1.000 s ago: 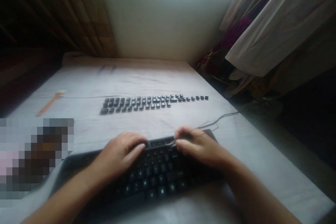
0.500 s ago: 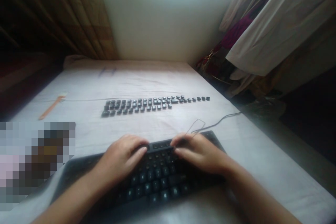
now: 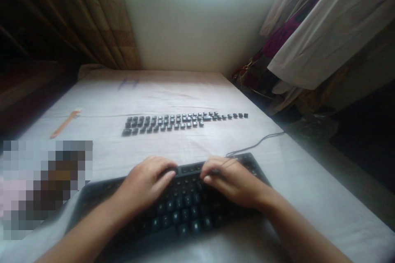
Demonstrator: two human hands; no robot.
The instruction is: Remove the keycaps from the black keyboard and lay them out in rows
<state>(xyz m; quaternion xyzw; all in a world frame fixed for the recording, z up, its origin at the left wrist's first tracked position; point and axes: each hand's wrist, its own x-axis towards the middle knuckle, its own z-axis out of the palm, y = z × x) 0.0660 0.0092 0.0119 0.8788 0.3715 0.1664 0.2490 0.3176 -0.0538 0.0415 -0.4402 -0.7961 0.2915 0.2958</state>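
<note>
A black keyboard lies at a slant on the white cloth, with lettered keys in its lower middle. Its upper rows show bare spots where keycaps are off. My left hand is closed on the keyboard's far edge, thumb on the near side and fingers curled over. My right hand is closed in a pinch over the keyboard's upper right part. From it sticks out a thin wire loop, which looks like a keycap puller; its grip is hidden by the fingers. Beyond the keyboard, loose black keycaps lie in rows.
A black cable runs from the keyboard over the right edge of the cloth-covered surface. An orange stick-like item with a pale end lies at the left. Hanging clothes and a curtain flank the wall.
The wire loop in my right hand has tipped down from upright to lying low over the fingers. My right fingers have curled in more. The left hand keeps its hold; the view has shifted slightly.
</note>
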